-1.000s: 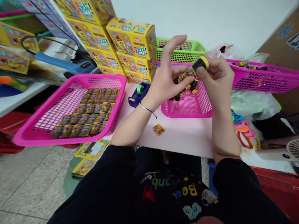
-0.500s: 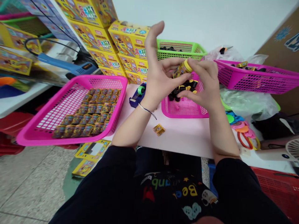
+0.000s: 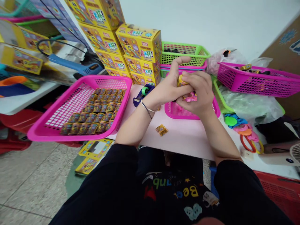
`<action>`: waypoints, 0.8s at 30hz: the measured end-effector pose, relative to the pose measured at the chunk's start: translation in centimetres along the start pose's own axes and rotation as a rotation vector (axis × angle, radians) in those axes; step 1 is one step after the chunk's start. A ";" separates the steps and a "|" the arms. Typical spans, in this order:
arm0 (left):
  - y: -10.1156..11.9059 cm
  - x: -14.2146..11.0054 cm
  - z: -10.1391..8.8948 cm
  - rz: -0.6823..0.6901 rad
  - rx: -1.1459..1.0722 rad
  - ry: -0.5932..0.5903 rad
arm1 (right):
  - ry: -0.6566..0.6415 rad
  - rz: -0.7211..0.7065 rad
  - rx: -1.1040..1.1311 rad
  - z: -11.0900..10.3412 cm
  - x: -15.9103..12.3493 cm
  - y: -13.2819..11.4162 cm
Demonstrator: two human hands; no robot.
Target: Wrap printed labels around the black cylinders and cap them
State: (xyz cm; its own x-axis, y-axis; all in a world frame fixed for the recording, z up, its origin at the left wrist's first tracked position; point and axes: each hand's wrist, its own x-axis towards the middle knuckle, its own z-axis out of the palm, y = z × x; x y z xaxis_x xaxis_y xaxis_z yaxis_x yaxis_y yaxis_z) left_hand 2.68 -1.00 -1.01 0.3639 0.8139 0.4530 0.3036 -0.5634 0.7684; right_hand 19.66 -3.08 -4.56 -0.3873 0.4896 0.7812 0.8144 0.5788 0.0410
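Both my hands are closed together round a small yellow-capped toy cylinder [image 3: 181, 81], held above the small pink basket [image 3: 187, 112]. My left hand [image 3: 169, 84] wraps it from the left, thumb up. My right hand [image 3: 198, 90] covers it from the right, so most of the piece is hidden. A small yellow sticker wrapper [image 3: 162, 130] lies on the pink table [image 3: 187, 137] below my wrists. To the left, a large pink basket [image 3: 56, 122] holds rows of several wrapped cylinders [image 3: 93, 112].
Stacked yellow toy boxes [image 3: 140, 47] stand behind the baskets, with a tape dispenser [image 3: 142, 93] beside them. A green basket [image 3: 185, 54] sits at the back, another pink basket [image 3: 257, 82] at right. Scissors and coloured discs [image 3: 246, 137] lie at the right edge.
My hands came down from chest height toward the small pink basket and closed tighter round the cylinder. My left fingers, spread before, are now folded over it.
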 end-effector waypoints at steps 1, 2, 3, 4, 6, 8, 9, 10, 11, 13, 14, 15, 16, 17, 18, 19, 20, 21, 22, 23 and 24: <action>-0.1 0.1 0.0 -0.007 -0.015 -0.029 | -0.045 0.020 -0.021 0.1 0.0 0.1; -0.1 0.1 0.0 -0.011 -0.035 -0.053 | -0.054 0.031 -0.037 0.2 -0.1 0.3; -0.1 0.1 0.1 -0.011 -0.051 -0.062 | -0.022 0.029 -0.045 0.4 -0.2 0.5; 0.0 0.1 0.1 -0.002 -0.053 -0.045 | 0.045 0.009 -0.040 0.5 -0.3 0.6; 0.5 -0.3 0.1 0.030 -0.037 -0.007 | 0.172 -0.044 -0.018 0.8 -0.4 0.9; 1.3 -1.3 -0.3 0.063 -0.008 0.025 | 0.202 -0.076 -0.020 0.8 -0.4 0.8; 1.7 -2.0 -0.7 0.074 0.005 0.047 | 0.185 -0.083 -0.029 0.7 -0.4 0.7; 1.9 -3.0 -1.2 0.084 0.024 0.084 | 0.161 -0.092 -0.037 0.5 -0.3 0.5; 2.1 -4.3 -1.9 0.089 0.057 0.127 | 0.140 -0.113 -0.038 0.2 -0.2 0.3; 2.1 -7.1 -3.8 0.063 0.174 0.208 | 0.145 -0.199 -0.011 -0.7 0.1 0.1; 1.8 -8.6 -5.1 0.024 0.252 0.237 | 0.158 -0.237 0.007 -1.2 0.2 0.2; 1.5 -10.0 -6.7 -0.033 0.339 0.255 | 0.189 -0.266 0.023 -1.8 0.4 0.5; 0.9 -11.4 -8.4 -0.108 0.422 0.267 | 0.198 -0.237 0.026 -2.5 0.5 1.0; 0.3 -12.5 -10.4 -0.198 0.501 0.264 | 0.133 -0.147 0.004 -3.1 0.6 1.7; -0.5 -13.4 -12.6 -0.296 0.580 0.257 | 0.115 -0.034 -0.013 -3.6 0.7 2.5; -1.5 -14.0 -14.9 -0.408 0.656 0.236 | 0.050 0.053 -0.024 -3.9 0.8 3.5; -2.5 -14.4 -17.2 -0.525 0.720 0.200 | -0.084 0.113 -0.040 -4.0 0.9 4.6; -3.7 -14.6 -19.4 -0.620 0.777 0.152 | -0.206 0.189 -0.075 -3.8 1.1 5.8; -5.0 -14.5 -21.5 -0.681 0.835 0.109 | -0.341 0.267 -0.143 -3.4 1.2 7.0; -6.3 -14.3 -23.3 -0.716 0.846 0.084 | -0.513 0.303 -0.226 -2.6 1.4 8.2; -7.6 -14.1 -24.8 -0.750 0.845 0.070 | -0.608 0.300 -0.247 -1.5 1.5 9.3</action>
State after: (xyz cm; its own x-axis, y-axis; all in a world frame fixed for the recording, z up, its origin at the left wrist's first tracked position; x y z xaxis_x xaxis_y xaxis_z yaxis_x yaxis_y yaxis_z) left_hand -26.61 -4.61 -2.01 -0.2026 0.9779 0.0515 0.9319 0.1764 0.3168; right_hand 27.34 2.08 -2.06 -0.2452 0.9223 0.2987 0.9695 0.2335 0.0747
